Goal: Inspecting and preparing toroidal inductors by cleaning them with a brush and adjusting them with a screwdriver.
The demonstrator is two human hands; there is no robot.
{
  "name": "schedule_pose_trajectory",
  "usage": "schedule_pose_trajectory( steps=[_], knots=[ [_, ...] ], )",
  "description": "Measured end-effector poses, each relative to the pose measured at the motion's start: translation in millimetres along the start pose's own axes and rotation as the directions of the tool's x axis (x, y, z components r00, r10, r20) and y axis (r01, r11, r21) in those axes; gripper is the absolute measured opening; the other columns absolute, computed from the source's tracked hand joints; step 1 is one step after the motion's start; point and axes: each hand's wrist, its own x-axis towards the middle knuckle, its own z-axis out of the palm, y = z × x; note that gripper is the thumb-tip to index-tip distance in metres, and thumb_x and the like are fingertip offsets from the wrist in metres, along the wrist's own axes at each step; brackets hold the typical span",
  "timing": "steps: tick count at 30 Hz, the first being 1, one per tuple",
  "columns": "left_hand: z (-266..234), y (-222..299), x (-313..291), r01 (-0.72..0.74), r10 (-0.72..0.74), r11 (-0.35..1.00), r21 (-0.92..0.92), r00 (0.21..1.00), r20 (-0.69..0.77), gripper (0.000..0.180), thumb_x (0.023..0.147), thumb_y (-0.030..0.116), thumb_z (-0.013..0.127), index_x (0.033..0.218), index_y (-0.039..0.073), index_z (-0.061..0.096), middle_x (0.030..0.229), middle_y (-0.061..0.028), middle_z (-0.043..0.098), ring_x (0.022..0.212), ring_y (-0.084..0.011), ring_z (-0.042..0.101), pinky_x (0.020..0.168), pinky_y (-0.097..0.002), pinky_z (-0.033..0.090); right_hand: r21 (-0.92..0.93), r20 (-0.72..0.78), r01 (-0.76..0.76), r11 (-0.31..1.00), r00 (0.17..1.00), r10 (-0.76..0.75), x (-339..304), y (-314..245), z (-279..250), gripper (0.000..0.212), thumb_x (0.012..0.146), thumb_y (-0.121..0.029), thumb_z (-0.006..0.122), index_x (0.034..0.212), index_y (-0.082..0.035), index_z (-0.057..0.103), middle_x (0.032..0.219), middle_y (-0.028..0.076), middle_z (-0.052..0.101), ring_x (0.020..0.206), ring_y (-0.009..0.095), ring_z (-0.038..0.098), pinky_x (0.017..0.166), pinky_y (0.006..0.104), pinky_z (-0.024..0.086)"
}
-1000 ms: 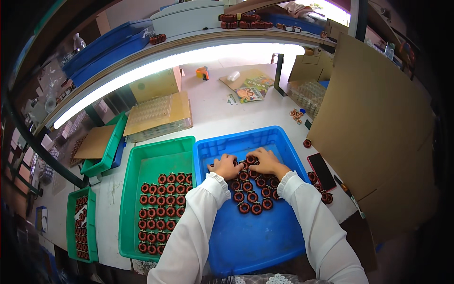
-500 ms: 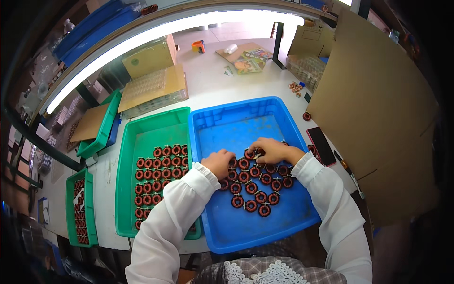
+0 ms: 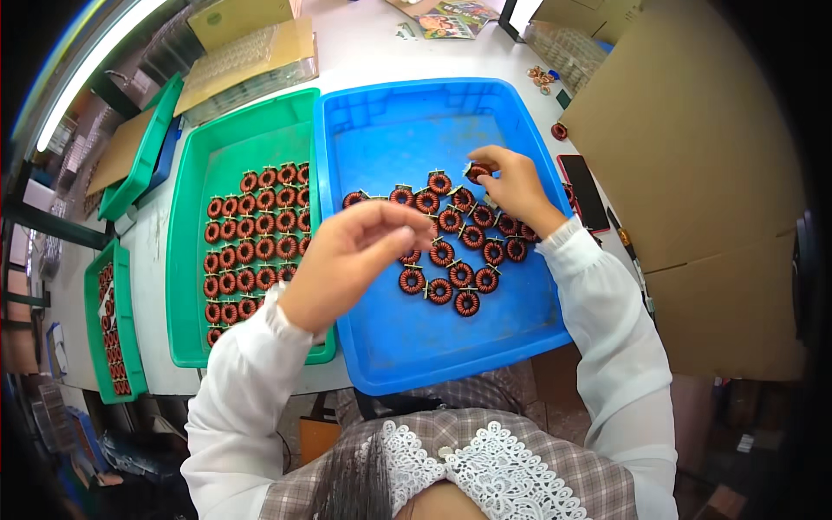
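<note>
In the blue tray (image 3: 433,347) lie several toroidal coils (image 3: 466,302), ring cores wound with copper-red wire, each with a small pale strip at its edge. My right hand (image 3: 518,186) pinches one toroidal coil (image 3: 477,172) between thumb and fingertips at the far side of the group. Raised over the tray's left side, my left hand (image 3: 342,260) has its fingers loosely bent and the thumb apart, with nothing seen in it. It hides some of the coils beneath. A green tray (image 3: 204,156) on the left holds more coils in neat rows.
A smaller green tray (image 3: 130,347) with coils stands at far left, below a tilted green tray (image 3: 139,173). Clear plastic trays topped with cardboard (image 3: 251,69) are at the back. A phone (image 3: 585,191) and a cardboard panel (image 3: 719,173) are on the right.
The view has tipped downward. My left hand has lifted away from the coils toward the left edge of the blue tray. My right hand now holds a coil at the group's far edge.
</note>
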Motion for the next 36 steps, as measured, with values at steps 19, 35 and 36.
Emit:
schedule_pose_trajectory(
  steps=[19,35,36],
  knots=[
    [52.7,-49.8,-67.5,0.087,-0.147,0.807,-0.584,0.988,-0.055,0.019,0.080,-0.002,0.062,0.095,-0.001,0.052,0.100,-0.0129,0.061,0.094,-0.0174,0.060,0.081,-0.0288,0.049,0.915,0.317,-0.343,0.215,0.937,0.147,-152.8,-131.9,-17.9,0.039,0.075,0.006,0.065,0.111,0.007,0.049,0.106,0.017,0.058,0.096,0.020,0.059,0.083,0.0321,0.051],
    [47.2,-51.8,-71.5,0.292,-0.323,0.759,-0.582,0.945,0.053,0.054,0.073,0.008,0.070,0.120,-0.002,0.046,0.114,-0.0170,0.055,0.096,-0.0253,0.060,0.084,-0.0375,0.050,0.394,-0.177,0.257,0.883,0.963,-0.201,-158.4,-134.2,-0.7,0.037,0.059,-0.007,0.081,0.091,-0.006,0.063,0.087,0.007,0.058,0.076,0.017,0.055,0.063,0.0263,0.045],
    [47.5,-53.4,-72.9,0.301,-0.359,0.714,-0.632,0.933,0.040,0.053,0.074,0.010,0.069,0.120,-0.002,0.046,0.110,-0.0175,0.057,0.092,-0.0274,0.062,0.081,-0.0394,0.052,0.475,-0.223,0.185,0.861,0.971,-0.085,-158.1,-135.8,0.1,0.039,0.059,-0.007,0.081,0.093,-0.005,0.062,0.089,0.009,0.058,0.076,0.016,0.055,0.064,0.0263,0.046]
  ],
)
